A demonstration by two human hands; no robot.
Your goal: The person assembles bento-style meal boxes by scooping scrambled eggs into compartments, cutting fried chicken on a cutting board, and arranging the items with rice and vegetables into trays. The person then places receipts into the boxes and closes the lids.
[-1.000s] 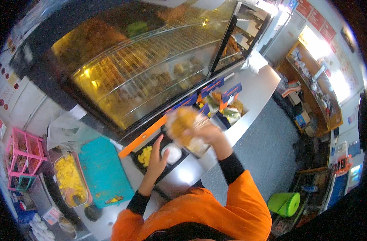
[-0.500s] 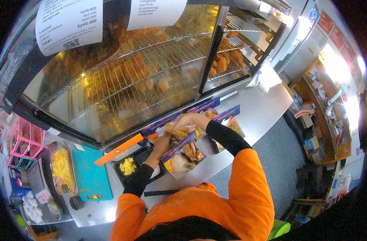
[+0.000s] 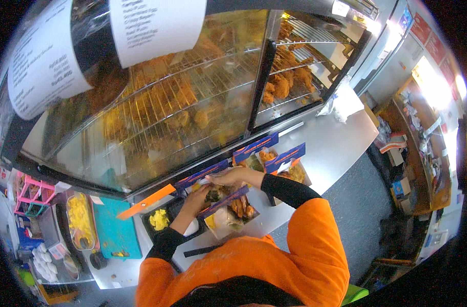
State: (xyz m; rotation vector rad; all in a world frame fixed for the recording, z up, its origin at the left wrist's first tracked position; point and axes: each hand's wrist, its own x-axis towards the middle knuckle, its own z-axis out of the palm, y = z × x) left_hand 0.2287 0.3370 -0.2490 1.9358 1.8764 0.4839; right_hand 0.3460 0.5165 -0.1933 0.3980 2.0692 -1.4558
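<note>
My left hand (image 3: 194, 200) is at the left side of an open takeaway box, its fingers curled in. Reaching in from the right, my right hand (image 3: 232, 176) has its fingers over the same box, close to the left. What either hand holds is too small to make out; a clear film-like patch shows by the right fingertips. The box holds browned food (image 3: 218, 192) and has a blue flap (image 3: 202, 173). Nearer me sits another open box with white rice (image 3: 224, 216) and fried chicken (image 3: 238, 207). A black tray (image 3: 147, 221) with scrambled egg (image 3: 159, 219) lies left of my left hand.
A glass warming cabinet (image 3: 162, 117) with fried chicken on racks stands behind the boxes; receipts (image 3: 157, 25) hang on it. More filled boxes (image 3: 294, 173) are at the right. Leftward are an orange flap (image 3: 146, 201), a teal cutting board (image 3: 116, 225) and a tub of egg (image 3: 80, 220).
The view has shifted a little. My right hand has come lower over the box, and its fingers now lie flatter toward the left. My left hand stays at the box's left side.
</note>
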